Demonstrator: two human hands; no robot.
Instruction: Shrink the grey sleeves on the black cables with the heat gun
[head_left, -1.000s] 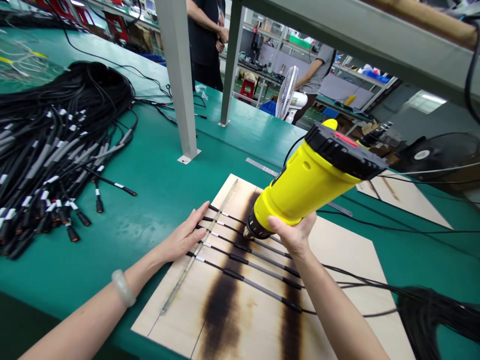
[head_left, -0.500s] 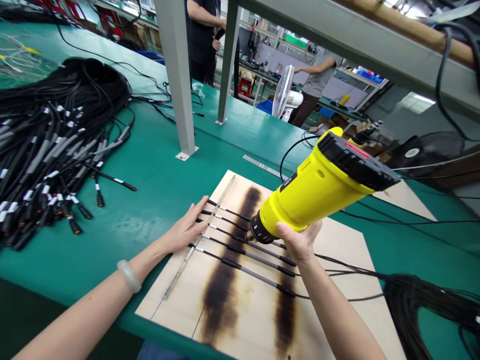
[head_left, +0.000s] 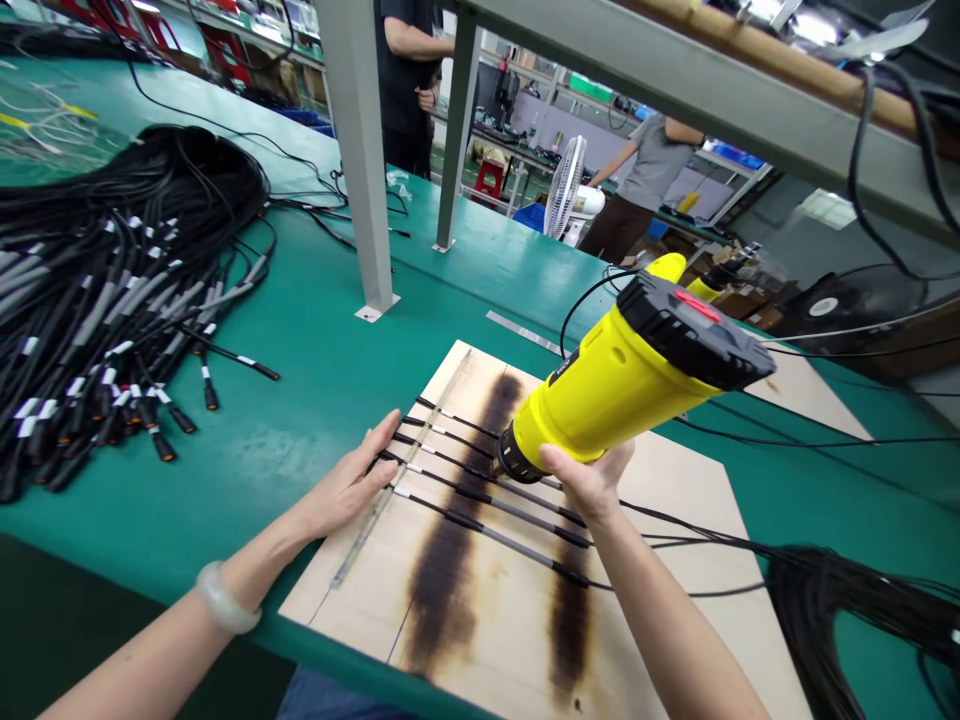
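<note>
While the left hand (head_left: 346, 487) lies flat pinning thin black cables (head_left: 480, 495) on the scorched plywood board (head_left: 675, 560), right hand (head_left: 589, 480), clamped on the yellow heat gun (head_left: 630, 385), should sweep evenly, nozzle clear of fingertips.

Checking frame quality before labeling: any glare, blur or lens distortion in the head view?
Head view: sharp on the yellow plastic heat gun and both hands, left hand and right hand. Wide-angle bending shows in the grey metal post. Soft sheen on the green table mat; bright blown-out window at the far right. Background people slightly soft.
</note>
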